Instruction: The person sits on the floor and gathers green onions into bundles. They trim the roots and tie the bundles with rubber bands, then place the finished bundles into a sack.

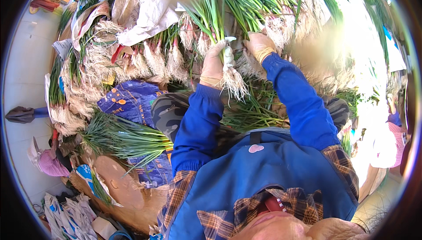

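My left hand (212, 63), in a pale glove with whitish fingertips, grips a small bunch of spring onions (212, 15) low on the stalks. The leaves point away from me, and white stringy roots (234, 84) hang below the fist. To its right, my right hand (260, 46), gloved too, reaches to the near edge of a large heap of spring onions (254, 4). Its fingers are partly hidden among the stalks and roots, so its hold is unclear.
More rooted bundles (151, 58) line the left, partly under white woven sacks (148, 12). Loose leaves lie on a blue printed sack (132, 99) by my left knee. Another person's pink-clad part (394, 144) shows far right. Glare washes out the right side.
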Demonstrator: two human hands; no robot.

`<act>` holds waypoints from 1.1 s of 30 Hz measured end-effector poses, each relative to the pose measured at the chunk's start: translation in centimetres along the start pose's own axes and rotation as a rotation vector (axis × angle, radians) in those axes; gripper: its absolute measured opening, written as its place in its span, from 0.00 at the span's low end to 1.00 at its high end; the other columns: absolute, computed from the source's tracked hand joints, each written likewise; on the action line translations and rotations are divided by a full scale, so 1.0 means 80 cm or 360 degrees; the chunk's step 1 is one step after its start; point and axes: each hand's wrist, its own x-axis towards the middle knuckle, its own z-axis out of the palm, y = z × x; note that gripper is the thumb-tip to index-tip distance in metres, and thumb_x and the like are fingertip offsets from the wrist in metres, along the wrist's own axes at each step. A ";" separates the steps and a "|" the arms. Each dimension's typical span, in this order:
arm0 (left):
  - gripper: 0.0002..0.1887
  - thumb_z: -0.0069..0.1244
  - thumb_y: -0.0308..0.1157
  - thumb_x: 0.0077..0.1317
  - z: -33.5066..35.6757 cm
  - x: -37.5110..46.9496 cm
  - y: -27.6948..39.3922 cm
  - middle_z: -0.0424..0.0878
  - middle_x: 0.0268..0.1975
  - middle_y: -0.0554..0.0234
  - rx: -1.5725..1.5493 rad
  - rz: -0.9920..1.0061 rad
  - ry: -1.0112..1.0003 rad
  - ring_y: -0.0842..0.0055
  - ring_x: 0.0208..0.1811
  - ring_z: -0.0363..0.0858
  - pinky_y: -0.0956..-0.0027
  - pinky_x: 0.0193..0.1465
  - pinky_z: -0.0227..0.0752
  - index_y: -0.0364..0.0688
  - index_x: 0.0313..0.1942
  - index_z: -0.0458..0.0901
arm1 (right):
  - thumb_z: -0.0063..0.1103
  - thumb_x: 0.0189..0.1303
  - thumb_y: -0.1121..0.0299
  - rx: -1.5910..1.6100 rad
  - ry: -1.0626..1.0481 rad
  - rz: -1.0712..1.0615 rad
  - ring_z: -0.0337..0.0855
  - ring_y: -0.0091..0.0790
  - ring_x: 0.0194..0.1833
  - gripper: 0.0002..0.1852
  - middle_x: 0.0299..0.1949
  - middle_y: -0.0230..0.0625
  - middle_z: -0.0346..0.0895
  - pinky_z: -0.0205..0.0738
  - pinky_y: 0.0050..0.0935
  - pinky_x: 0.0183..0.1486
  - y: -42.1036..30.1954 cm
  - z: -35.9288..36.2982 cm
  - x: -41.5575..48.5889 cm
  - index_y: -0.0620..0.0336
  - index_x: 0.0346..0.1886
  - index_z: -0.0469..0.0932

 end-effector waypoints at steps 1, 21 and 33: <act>0.15 0.50 0.37 0.72 -0.002 -0.001 0.001 0.73 0.22 0.68 -0.0012 -0.0007 0.0042 0.79 0.15 0.67 0.75 0.14 0.64 0.36 0.51 0.79 | 0.52 0.66 0.62 0.0053 0.0018 -0.0144 0.85 0.53 0.43 0.13 0.39 0.46 0.84 0.79 0.46 0.48 0.003 0.007 -0.001 0.57 0.45 0.81; 0.16 0.51 0.37 0.71 0.003 -0.009 -0.004 0.72 0.24 0.73 0.0149 -0.0041 -0.0027 0.83 0.16 0.65 0.77 0.14 0.62 0.40 0.55 0.76 | 0.58 0.63 0.52 0.0145 -0.0065 0.0077 0.85 0.54 0.47 0.20 0.41 0.50 0.85 0.77 0.49 0.51 0.003 0.055 -0.005 0.60 0.47 0.79; 0.11 0.55 0.32 0.68 -0.006 -0.025 -0.007 0.79 0.28 0.66 0.0245 0.0083 -0.0023 0.80 0.22 0.77 0.75 0.20 0.74 0.39 0.47 0.78 | 0.62 0.61 0.54 0.1039 0.0127 0.0220 0.85 0.47 0.38 0.16 0.36 0.44 0.85 0.77 0.40 0.43 -0.004 0.032 -0.058 0.57 0.40 0.82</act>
